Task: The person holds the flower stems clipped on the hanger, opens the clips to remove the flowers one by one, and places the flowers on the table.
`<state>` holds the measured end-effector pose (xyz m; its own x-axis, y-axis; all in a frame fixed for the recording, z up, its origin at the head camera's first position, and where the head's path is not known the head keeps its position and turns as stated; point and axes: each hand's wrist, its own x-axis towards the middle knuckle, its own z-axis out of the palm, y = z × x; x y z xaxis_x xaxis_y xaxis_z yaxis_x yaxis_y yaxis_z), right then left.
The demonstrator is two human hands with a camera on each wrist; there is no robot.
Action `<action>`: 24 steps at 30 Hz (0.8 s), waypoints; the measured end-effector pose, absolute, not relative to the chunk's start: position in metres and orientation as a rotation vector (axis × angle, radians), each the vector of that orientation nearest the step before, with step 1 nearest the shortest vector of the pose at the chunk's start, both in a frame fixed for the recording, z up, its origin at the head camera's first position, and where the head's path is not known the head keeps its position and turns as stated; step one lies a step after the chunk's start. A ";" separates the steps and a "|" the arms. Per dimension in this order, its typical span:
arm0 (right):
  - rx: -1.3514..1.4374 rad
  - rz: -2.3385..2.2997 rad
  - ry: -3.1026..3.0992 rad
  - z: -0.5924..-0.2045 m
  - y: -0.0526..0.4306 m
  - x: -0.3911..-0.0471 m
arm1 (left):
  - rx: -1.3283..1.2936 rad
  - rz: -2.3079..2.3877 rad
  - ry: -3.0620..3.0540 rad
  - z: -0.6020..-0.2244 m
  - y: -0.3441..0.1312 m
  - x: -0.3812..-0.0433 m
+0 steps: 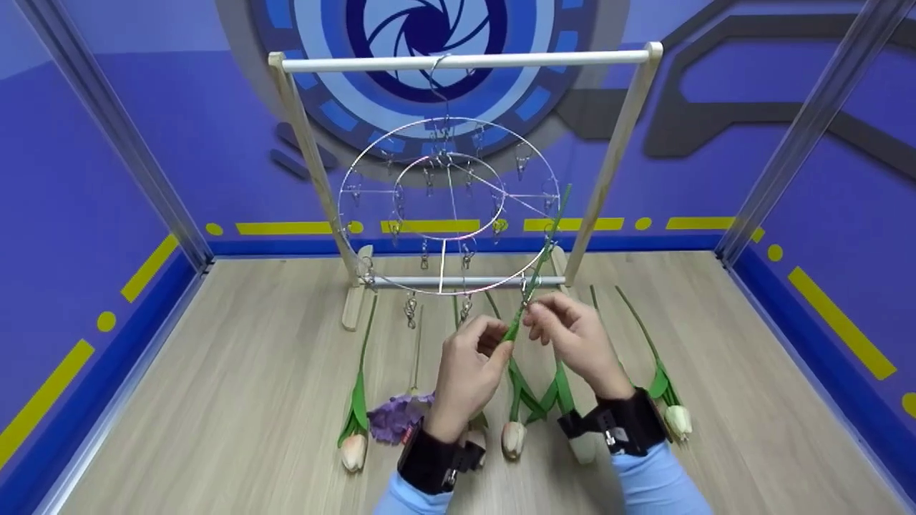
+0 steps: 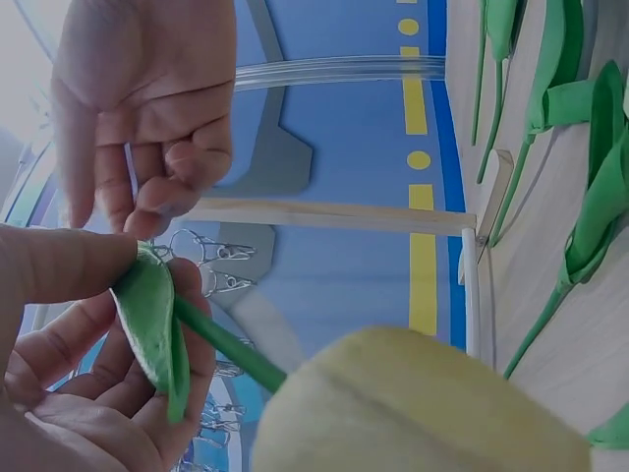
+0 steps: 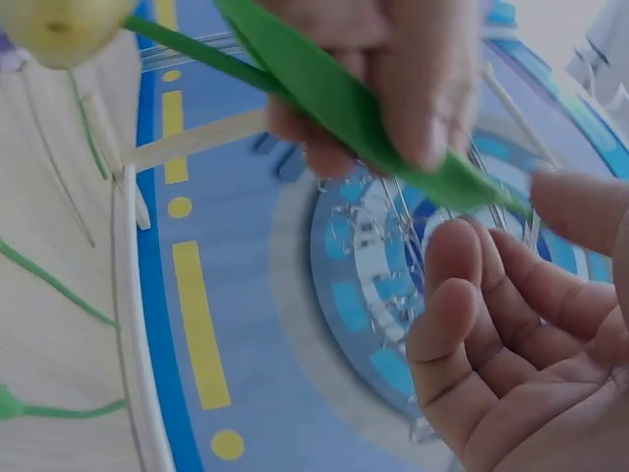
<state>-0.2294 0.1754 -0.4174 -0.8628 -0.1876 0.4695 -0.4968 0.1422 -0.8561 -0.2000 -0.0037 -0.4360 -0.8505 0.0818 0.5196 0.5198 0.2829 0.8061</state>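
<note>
My left hand [image 1: 469, 368] pinches an artificial tulip [image 2: 413, 408] at its green leaf and stem, between thumb and fingers. The pale yellow bloom hangs down toward the wrist, and its stem [image 1: 538, 268] slants up past the front right of a round metal clip hanger [image 1: 444, 292]. Close beside the stem, my right hand [image 1: 576, 340] holds a small metal clip [image 1: 526, 303] at its thumb and fingertips, the clip partly hidden. From the right wrist, the leaf [image 3: 344, 123] lies just above the right fingers.
A wooden stand [image 1: 621, 143] with a white top bar [image 1: 501, 60] bears the hanger by its hook. Several more clips [image 1: 411, 312] dangle from its rings. On the table lie several tulips [image 1: 353, 452] and a purple flower [image 1: 393, 418]. Blue panels surround the table.
</note>
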 end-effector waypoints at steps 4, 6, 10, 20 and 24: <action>0.539 1.904 -2.176 -0.412 0.182 -0.240 | -0.541 -1.594 -2.185 -0.436 -0.006 -0.202; 0.503 1.967 -2.182 -0.410 0.184 -0.247 | -0.542 -1.598 -2.178 -0.437 -0.007 -0.202; 0.567 2.164 -2.148 -0.410 0.188 -0.259 | -0.531 -1.616 -2.175 -0.436 -0.009 -0.202; 0.810 2.420 -1.964 -0.416 0.190 -0.269 | -0.499 -1.666 -2.178 -0.434 -0.011 -0.202; 0.816 2.450 -1.913 -0.414 0.188 -0.270 | -0.483 -1.663 -2.188 -0.435 -0.012 -0.202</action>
<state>-0.2695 0.1877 -0.4143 -0.8686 -0.3571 0.3436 -0.2467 -0.2897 -0.9248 -0.2023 -0.0120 -0.4345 -0.8809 0.0584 0.4697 0.4682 0.2530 0.8466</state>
